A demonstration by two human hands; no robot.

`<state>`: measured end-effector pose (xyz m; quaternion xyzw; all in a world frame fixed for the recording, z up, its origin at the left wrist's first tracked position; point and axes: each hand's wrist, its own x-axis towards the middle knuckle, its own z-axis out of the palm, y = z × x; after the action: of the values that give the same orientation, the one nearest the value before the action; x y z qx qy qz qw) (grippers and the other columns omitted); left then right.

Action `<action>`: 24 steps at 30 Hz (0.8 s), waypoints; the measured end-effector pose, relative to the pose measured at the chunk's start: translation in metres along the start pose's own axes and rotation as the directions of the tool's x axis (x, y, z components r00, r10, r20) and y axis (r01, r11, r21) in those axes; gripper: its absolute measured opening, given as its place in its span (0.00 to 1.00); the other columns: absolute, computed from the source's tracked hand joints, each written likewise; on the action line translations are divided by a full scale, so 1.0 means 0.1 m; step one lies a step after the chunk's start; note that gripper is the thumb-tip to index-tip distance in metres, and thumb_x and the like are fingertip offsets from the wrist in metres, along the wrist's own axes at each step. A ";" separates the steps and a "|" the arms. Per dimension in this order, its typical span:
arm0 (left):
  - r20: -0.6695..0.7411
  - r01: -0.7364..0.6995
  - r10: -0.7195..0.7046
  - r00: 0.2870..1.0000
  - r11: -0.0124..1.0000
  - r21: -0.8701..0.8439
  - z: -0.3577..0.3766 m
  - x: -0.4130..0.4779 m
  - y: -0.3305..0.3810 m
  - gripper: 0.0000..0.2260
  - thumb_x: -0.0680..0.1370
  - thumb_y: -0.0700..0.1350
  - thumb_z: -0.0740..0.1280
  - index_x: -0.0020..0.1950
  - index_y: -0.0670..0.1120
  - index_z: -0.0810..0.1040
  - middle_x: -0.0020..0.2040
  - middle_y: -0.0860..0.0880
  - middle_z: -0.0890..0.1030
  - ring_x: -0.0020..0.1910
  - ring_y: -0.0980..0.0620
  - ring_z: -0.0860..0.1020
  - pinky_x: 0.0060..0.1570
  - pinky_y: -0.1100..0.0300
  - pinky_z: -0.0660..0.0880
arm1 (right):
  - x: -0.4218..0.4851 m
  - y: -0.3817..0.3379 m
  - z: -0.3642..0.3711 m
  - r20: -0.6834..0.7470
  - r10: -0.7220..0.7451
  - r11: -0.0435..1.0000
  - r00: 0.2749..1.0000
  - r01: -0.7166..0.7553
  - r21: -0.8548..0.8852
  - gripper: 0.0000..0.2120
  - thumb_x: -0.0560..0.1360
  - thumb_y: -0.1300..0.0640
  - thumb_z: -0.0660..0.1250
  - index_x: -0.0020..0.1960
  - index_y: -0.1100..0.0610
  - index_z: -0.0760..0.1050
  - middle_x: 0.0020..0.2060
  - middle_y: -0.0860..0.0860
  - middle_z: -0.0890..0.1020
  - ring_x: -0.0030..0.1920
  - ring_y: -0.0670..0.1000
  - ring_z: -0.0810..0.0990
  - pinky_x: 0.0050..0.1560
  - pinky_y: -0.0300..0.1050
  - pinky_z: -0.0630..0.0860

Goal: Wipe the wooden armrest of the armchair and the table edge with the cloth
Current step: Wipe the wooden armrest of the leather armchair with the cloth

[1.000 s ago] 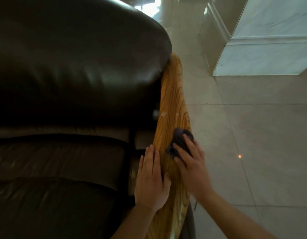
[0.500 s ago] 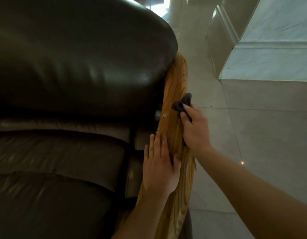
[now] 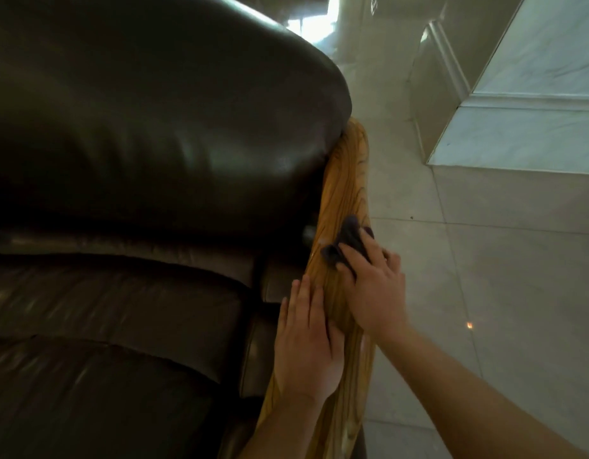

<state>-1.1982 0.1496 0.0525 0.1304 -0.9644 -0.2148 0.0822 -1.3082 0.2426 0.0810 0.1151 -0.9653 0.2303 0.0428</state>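
A golden wooden armrest [image 3: 344, 180] with dark grain runs along the right side of a dark brown leather armchair [image 3: 147, 154]. My right hand [image 3: 377, 293] presses a small dark cloth [image 3: 347, 241] flat on the middle of the armrest, fingers spread over it. My left hand [image 3: 308, 339] lies flat and open on the armrest's inner edge, just nearer to me, holding nothing. No table is in view.
Pale glossy floor tiles [image 3: 501, 293] lie to the right of the armchair. A white marble-clad column base [image 3: 524, 137] stands at the upper right. Bright light reflects on the floor at the top centre.
My right hand slid the cloth up the armrest away from me, then drew it back part of the way. My left hand stayed on the armrest's inner edge.
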 end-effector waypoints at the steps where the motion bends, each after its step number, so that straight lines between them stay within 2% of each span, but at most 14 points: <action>1: 0.007 0.005 -0.005 1.000 1.000 0.008 0.00 0.01 0.00 0.27 0.81 0.52 0.52 0.79 0.45 0.61 0.80 0.47 0.60 0.80 0.51 0.54 0.77 0.48 0.57 | 0.14 -0.04 0.01 0.025 0.074 0.997 0.997 -0.075 0.031 0.19 0.80 0.45 0.58 0.70 0.42 0.69 0.77 0.47 0.61 0.68 0.60 0.64 0.63 0.62 0.68; 3: 0.012 0.007 -0.007 1.000 1.000 0.010 0.00 0.01 0.01 0.27 0.81 0.52 0.52 0.79 0.45 0.61 0.80 0.47 0.60 0.80 0.50 0.54 0.76 0.48 0.57 | 0.13 -0.06 0.02 0.054 0.096 0.994 0.994 -0.099 0.052 0.19 0.81 0.46 0.57 0.71 0.42 0.69 0.77 0.47 0.60 0.70 0.59 0.62 0.65 0.61 0.66; 6: 0.003 -0.004 0.004 1.000 1.000 -0.006 -0.02 0.00 0.02 0.27 0.80 0.52 0.54 0.79 0.45 0.61 0.80 0.47 0.61 0.79 0.51 0.56 0.75 0.46 0.61 | -0.34 -0.01 -0.04 -0.038 -0.122 0.992 0.992 0.124 0.036 0.18 0.79 0.49 0.58 0.67 0.47 0.75 0.74 0.49 0.69 0.69 0.60 0.65 0.63 0.59 0.67; 8: -0.011 0.002 -0.003 1.000 1.000 -0.016 -0.02 0.00 0.01 0.27 0.80 0.52 0.56 0.79 0.45 0.62 0.80 0.47 0.62 0.79 0.51 0.57 0.74 0.47 0.63 | -0.41 0.08 -0.10 -0.052 -0.173 0.979 0.984 0.177 0.103 0.17 0.79 0.50 0.59 0.64 0.50 0.78 0.70 0.49 0.73 0.67 0.59 0.70 0.64 0.56 0.68; 10: -0.021 0.011 -0.011 1.000 1.000 -0.027 0.00 -0.01 0.01 0.27 0.80 0.52 0.56 0.78 0.46 0.63 0.80 0.48 0.62 0.79 0.51 0.57 0.73 0.49 0.64 | -0.16 0.09 -0.15 -0.062 0.009 0.947 0.998 0.011 0.320 0.14 0.80 0.56 0.60 0.63 0.53 0.79 0.65 0.50 0.78 0.63 0.55 0.74 0.64 0.55 0.68; 11: -0.029 0.012 -0.013 1.000 0.999 -0.031 0.01 -0.02 0.01 0.27 0.79 0.52 0.56 0.78 0.46 0.64 0.80 0.48 0.62 0.79 0.52 0.57 0.72 0.51 0.65 | 0.03 0.04 -0.19 -0.077 0.121 0.889 0.990 -0.073 0.452 0.13 0.80 0.57 0.61 0.62 0.53 0.79 0.60 0.50 0.80 0.60 0.55 0.76 0.63 0.58 0.69; 12: -0.035 0.011 -0.012 0.999 0.999 -0.032 0.01 -0.02 0.01 0.26 0.79 0.52 0.57 0.77 0.47 0.65 0.79 0.49 0.62 0.79 0.52 0.58 0.71 0.52 0.66 | 0.22 -0.04 -0.24 -0.095 0.182 0.840 0.979 -0.105 0.532 0.13 0.80 0.57 0.61 0.62 0.53 0.78 0.57 0.51 0.80 0.57 0.55 0.76 0.61 0.59 0.70; 13: -0.036 0.010 -0.011 0.999 0.999 -0.032 0.01 -0.02 0.01 0.26 0.79 0.52 0.57 0.77 0.47 0.65 0.79 0.49 0.63 0.78 0.52 0.58 0.70 0.52 0.66 | 0.39 -0.14 -0.27 -0.118 0.168 0.844 0.979 -0.081 0.530 0.14 0.80 0.56 0.61 0.63 0.52 0.78 0.57 0.51 0.80 0.57 0.55 0.76 0.62 0.59 0.70; 15: -0.032 0.014 -0.015 0.999 1.000 -0.025 0.00 0.00 0.00 0.26 0.79 0.51 0.58 0.77 0.47 0.66 0.79 0.49 0.63 0.78 0.51 0.59 0.69 0.52 0.67 | 0.60 -0.32 -0.26 -0.090 -0.059 0.935 0.994 0.087 0.345 0.16 0.80 0.50 0.59 0.66 0.47 0.76 0.65 0.49 0.78 0.63 0.54 0.72 0.66 0.54 0.66; 16: -0.029 0.017 -0.017 0.999 1.000 -0.018 0.00 0.00 0.00 0.26 0.78 0.51 0.58 0.77 0.47 0.66 0.79 0.48 0.64 0.78 0.51 0.60 0.68 0.52 0.68 | 0.63 -0.38 -0.23 -0.001 -0.177 0.965 0.984 0.174 0.194 0.17 0.80 0.47 0.58 0.67 0.44 0.74 0.68 0.47 0.75 0.66 0.53 0.70 0.65 0.53 0.64; 18: -0.021 0.018 -0.018 1.000 1.000 -0.016 -0.01 0.00 0.01 0.27 0.78 0.51 0.58 0.77 0.47 0.66 0.79 0.48 0.64 0.77 0.50 0.62 0.68 0.53 0.68 | 0.55 -0.35 -0.16 0.170 -0.314 0.941 0.934 0.330 -0.075 0.18 0.80 0.42 0.55 0.66 0.40 0.74 0.69 0.43 0.74 0.69 0.52 0.68 0.65 0.54 0.60; 19: -0.023 0.018 -0.018 1.000 1.000 -0.021 -0.02 0.00 0.01 0.27 0.78 0.51 0.58 0.77 0.47 0.66 0.78 0.48 0.65 0.77 0.50 0.62 0.68 0.53 0.68 | 0.44 -0.29 -0.12 0.201 -0.369 0.902 0.908 0.402 -0.161 0.18 0.79 0.41 0.54 0.64 0.40 0.75 0.68 0.43 0.75 0.69 0.51 0.68 0.65 0.55 0.60; 22: -0.020 -0.003 0.002 1.000 1.000 -0.020 -0.01 0.00 0.00 0.26 0.77 0.50 0.58 0.76 0.46 0.67 0.77 0.46 0.68 0.76 0.49 0.64 0.67 0.51 0.71 | 0.11 0.02 -0.12 0.179 -0.494 0.838 0.851 0.521 -0.162 0.16 0.80 0.42 0.56 0.63 0.42 0.76 0.67 0.44 0.76 0.69 0.51 0.70 0.67 0.55 0.63; 24: -0.026 0.006 -0.006 1.000 1.000 -0.017 0.00 0.01 -0.01 0.26 0.77 0.50 0.58 0.75 0.46 0.68 0.77 0.47 0.67 0.77 0.50 0.63 0.68 0.53 0.69 | 0.15 0.19 -0.14 0.174 -0.469 0.852 0.866 0.496 -0.170 0.17 0.80 0.41 0.57 0.65 0.42 0.75 0.69 0.45 0.74 0.72 0.52 0.68 0.67 0.56 0.64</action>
<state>-1.1987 0.1484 0.0517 0.1356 -0.9610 -0.2214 0.0954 -1.3268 0.2628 0.0876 0.3631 -0.9248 0.1016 0.0500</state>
